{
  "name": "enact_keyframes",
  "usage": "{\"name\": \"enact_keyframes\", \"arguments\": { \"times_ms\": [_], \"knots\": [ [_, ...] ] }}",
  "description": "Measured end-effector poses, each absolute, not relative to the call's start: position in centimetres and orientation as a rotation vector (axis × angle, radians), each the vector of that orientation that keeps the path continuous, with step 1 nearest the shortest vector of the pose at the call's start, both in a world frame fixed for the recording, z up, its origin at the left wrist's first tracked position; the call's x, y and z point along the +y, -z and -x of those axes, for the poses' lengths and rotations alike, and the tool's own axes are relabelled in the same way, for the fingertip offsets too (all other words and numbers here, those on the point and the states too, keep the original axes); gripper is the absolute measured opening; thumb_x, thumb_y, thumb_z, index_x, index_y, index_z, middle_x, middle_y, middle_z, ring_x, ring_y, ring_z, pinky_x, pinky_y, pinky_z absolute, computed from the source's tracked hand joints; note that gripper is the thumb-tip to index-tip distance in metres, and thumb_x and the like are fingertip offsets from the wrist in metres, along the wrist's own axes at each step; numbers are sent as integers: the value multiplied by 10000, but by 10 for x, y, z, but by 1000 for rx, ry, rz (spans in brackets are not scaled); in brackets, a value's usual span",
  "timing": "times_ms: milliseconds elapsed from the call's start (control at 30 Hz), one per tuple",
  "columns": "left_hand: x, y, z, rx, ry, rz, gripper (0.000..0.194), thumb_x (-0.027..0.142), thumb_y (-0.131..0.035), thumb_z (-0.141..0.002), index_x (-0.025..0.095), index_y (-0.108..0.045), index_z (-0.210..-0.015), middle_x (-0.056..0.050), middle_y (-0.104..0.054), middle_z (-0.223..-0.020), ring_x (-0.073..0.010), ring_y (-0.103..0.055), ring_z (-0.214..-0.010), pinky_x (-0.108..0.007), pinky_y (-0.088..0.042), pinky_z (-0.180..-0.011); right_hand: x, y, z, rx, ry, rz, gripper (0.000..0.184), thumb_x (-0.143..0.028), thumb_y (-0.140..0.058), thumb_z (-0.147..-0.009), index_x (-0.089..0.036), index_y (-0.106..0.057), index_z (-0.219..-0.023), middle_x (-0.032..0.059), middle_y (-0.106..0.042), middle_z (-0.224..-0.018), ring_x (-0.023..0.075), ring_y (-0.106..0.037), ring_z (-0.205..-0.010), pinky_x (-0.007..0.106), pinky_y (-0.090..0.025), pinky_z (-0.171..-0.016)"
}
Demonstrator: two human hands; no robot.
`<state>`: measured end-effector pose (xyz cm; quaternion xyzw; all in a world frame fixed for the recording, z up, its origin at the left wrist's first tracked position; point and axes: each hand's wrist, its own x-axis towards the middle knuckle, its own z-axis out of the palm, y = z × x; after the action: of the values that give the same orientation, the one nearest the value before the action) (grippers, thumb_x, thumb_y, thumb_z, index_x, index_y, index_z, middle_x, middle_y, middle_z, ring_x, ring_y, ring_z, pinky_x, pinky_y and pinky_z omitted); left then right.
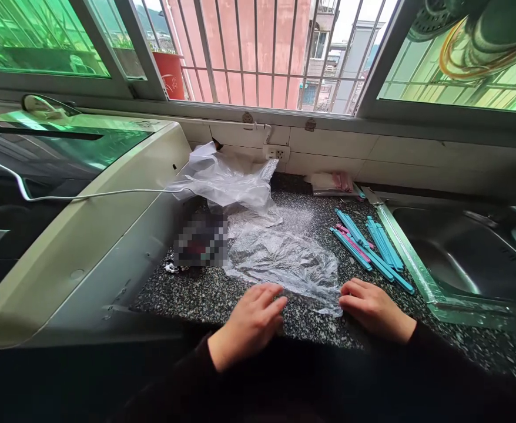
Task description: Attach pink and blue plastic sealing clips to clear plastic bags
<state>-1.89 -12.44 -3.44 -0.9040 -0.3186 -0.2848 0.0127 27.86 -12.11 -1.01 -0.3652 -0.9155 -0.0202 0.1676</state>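
A thin, crumpled clear plastic bag [284, 258] lies flat on the speckled dark countertop. My right hand [370, 305] pinches the bag's near right corner between thumb and fingers. At the bag's near edge is my left hand [255, 314], its fingers loosely curled and the thumb apart from them; nothing shows in its grasp. Right of the bag lie long blue plastic strips [385, 244], which look like bag sealing clips, with pink strips [355, 244] among another blue group. Behind the bag, a larger whitish plastic bag [231, 179] sits bunched up.
A metal sink [456, 252] is at the right. On the left stands a bulky cream-coloured appliance [108, 235] with a white cable [108, 192] across it. A blurred-out item [200, 241] lies beside the bag. Flat packets [332, 183] and a wall socket [278, 154] are behind.
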Motion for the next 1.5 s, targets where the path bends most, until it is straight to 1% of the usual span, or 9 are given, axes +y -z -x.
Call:
{"name": "enact_keyframes", "arguments": {
  "times_ms": [133,333,533,800,933,1067,1233,1367,1500],
  "knots": [
    [-135,44,-24,-917,914,2867,399,336,-547,-790,157,-532,-1145,-142,-592,-1124,-251,-536,-997,-396,-443,-850,-135,-5,-260,-2592,-116,1023,180,-172,-443,-851,-193,-555,-711,47,-556,-729,136,-482,-663,254,-391,-575],
    [-137,53,-30,-834,1157,2805,167,118,-438,-806,169,-592,-841,-87,-614,-788,-167,-552,-693,-295,-449,-612,-146,-23,-266,-2654,-322,982,83,-208,-517,-824,-209,-600,-835,47,-578,-768,139,-531,-705,255,-438,-611],
    [-147,33,7,-1016,1674,3018,208,68,-469,-769,180,-596,-891,-74,-610,-792,-144,-565,-726,-262,-478,-634,-104,-3,-292,-2617,-65,1185,458,-192,-612,-734,-242,-544,-1184,96,-587,-1010,224,-564,-887,363,-480,-741],
    [-139,21,22,-1829,2108,3044,180,273,-531,-797,141,-574,-682,-49,-584,-671,-120,-550,-607,-244,-461,-570,-77,16,-240,-2702,-259,882,214,-281,-510,-834,-225,-666,-968,76,-601,-859,167,-523,-772,306,-433,-692],
    [-118,24,30,-2500,2534,2628,273,400,-594,-734,134,-551,-690,13,-548,-536,-53,-432,-390,-183,-357,-396,-68,18,-235,-2601,-478,951,372,-388,-389,-886,-189,-656,-720,67,-588,-724,161,-501,-697,297,-421,-649],
    [-96,19,39,-2607,2903,2193,332,436,-656,-641,127,-574,-732,-37,-623,-712,-100,-547,-527,-168,-362,-360,-62,15,-237,-2491,-712,1094,511,-509,-312,-884,-181,-609,-628,52,-579,-651,165,-508,-666,315,-435,-667],
    [-73,13,44,-2631,2846,2143,353,447,-646,-636,121,-557,-740,-58,-652,-721,-110,-572,-501,-158,-328,-331,-61,12,-250,-2236,-1113,1131,589,-583,-210,-875,-184,-631,-976,62,-635,-863,180,-578,-798,328,-458,-747],
    [-60,19,45,-2708,2695,2277,413,489,-564,-716,115,-555,-891,-92,-676,-759,-142,-603,-535,-176,-328,-337,-64,22,-244,-2284,-811,1242,421,-573,-504,-760,-192,-656,-853,57,-630,-777,198,-553,-763,352,-443,-730],
    [-69,35,57,-2311,2367,2584,518,485,-492,-789,129,-471,-1164,-131,-664,-1005,-207,-611,-954,-316,-492,-760,-67,30,-232,-2209,-642,1360,342,-450,-464,-815,-195,-596,-630,47,-604,-669,185,-531,-692,339,-434,-677]
  ]
}}
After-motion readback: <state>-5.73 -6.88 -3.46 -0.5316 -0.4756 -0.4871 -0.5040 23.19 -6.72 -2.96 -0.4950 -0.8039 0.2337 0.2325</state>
